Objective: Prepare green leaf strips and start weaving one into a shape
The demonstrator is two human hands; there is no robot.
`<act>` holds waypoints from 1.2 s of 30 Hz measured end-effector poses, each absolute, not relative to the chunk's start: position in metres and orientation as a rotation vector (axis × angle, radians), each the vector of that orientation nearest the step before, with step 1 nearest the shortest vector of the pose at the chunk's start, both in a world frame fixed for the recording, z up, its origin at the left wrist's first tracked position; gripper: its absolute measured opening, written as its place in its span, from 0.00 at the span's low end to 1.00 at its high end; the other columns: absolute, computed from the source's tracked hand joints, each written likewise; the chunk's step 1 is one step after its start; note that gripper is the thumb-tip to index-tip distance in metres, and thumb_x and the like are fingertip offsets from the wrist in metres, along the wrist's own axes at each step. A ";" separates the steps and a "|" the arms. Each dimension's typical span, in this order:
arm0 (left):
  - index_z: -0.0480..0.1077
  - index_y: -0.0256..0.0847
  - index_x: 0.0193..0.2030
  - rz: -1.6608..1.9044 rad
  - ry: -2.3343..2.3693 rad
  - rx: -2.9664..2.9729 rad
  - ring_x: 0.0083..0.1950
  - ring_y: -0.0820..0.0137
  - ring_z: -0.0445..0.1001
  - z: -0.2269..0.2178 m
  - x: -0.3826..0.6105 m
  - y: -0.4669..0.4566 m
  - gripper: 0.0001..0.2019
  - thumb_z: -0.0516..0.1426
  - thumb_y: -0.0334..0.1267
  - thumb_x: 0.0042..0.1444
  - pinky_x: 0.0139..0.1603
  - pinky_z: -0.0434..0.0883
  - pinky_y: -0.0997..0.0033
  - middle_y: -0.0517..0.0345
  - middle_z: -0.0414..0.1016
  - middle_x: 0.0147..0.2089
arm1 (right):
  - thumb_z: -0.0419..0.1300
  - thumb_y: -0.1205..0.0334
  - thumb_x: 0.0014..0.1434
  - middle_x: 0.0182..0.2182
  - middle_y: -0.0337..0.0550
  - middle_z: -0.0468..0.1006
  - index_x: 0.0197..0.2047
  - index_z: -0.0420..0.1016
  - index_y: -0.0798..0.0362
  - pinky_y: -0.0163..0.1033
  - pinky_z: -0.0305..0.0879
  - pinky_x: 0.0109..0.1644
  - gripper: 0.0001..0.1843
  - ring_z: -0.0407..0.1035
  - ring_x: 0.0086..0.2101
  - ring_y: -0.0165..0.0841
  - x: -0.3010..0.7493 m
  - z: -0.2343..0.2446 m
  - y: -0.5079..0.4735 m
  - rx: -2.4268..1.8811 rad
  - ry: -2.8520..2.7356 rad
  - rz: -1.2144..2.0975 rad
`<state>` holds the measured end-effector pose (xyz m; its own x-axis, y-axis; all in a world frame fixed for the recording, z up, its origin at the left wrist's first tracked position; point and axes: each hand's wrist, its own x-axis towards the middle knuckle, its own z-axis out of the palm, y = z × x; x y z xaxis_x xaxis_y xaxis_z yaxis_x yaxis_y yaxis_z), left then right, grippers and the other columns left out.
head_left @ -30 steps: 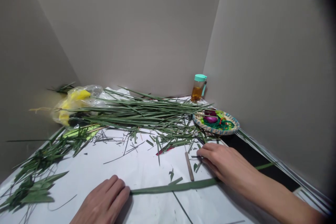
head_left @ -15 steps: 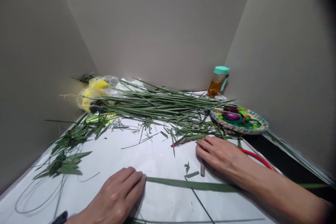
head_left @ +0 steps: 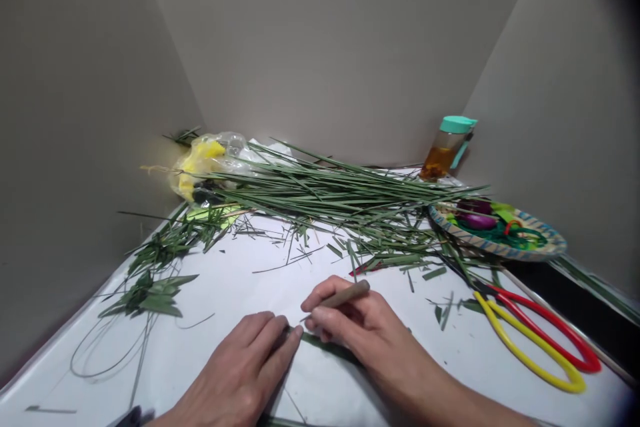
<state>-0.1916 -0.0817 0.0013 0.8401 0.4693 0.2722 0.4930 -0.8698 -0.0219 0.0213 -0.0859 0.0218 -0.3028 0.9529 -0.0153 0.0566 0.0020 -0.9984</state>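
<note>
A long green leaf strip (head_left: pixel 333 348) lies across the white table surface, its left end under the fingers of my left hand (head_left: pixel 245 363). That hand is closed on the strip, fingertips pressed down at its end. In my right hand (head_left: pixel 373 340) is an awl (head_left: pixel 345 295) with a greyish-brown handle, held like a pen. Its thin tip points left and down, close to my left fingertips; whether it touches the leaf I cannot tell. Part of the strip is hidden beneath my right hand and wrist.
Scissors (head_left: pixel 540 340) with red and yellow handles lie at the right, below a woven basket (head_left: pixel 543 250). A pile of long green leaves (head_left: pixel 330 188) spans the back, near a bottle (head_left: pixel 445 150) and a plastic bag (head_left: pixel 210 163). Leaf scraps (head_left: pixel 153 297) lie at left.
My right hand has moved left from beside the scraps and picked up the awl, bringing its tip to my left fingers. The view has shifted, showing the scissors fully.
</note>
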 end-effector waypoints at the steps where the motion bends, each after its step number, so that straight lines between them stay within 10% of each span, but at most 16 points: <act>1: 0.59 0.31 0.63 -0.383 -0.794 -2.946 0.44 0.59 0.70 -0.001 -0.194 -0.082 0.21 0.41 0.29 0.65 0.43 0.75 0.62 0.43 0.72 0.48 | 0.56 0.59 0.63 0.29 0.34 0.70 0.34 0.71 0.50 0.33 0.61 0.38 0.07 0.65 0.33 0.29 0.016 0.017 -0.085 -1.099 -1.456 1.403; 10: 0.48 0.45 0.70 -0.188 -0.946 -2.941 0.65 0.58 0.58 -0.008 -0.221 -0.098 0.33 0.47 0.23 0.58 0.61 0.70 0.62 0.53 0.60 0.66 | 0.57 0.62 0.62 0.30 0.37 0.74 0.32 0.73 0.53 0.34 0.62 0.40 0.07 0.69 0.35 0.30 0.015 -0.005 -0.085 -1.232 -1.557 1.189; 36: 0.68 0.33 0.53 -0.492 -0.779 -2.906 0.44 0.63 0.68 0.011 -0.198 -0.084 0.19 0.40 0.27 0.66 0.46 0.70 0.64 0.49 0.73 0.45 | 0.57 0.70 0.61 0.30 0.35 0.75 0.32 0.71 0.52 0.32 0.62 0.42 0.06 0.69 0.34 0.27 0.010 -0.013 -0.088 -1.184 -1.749 0.940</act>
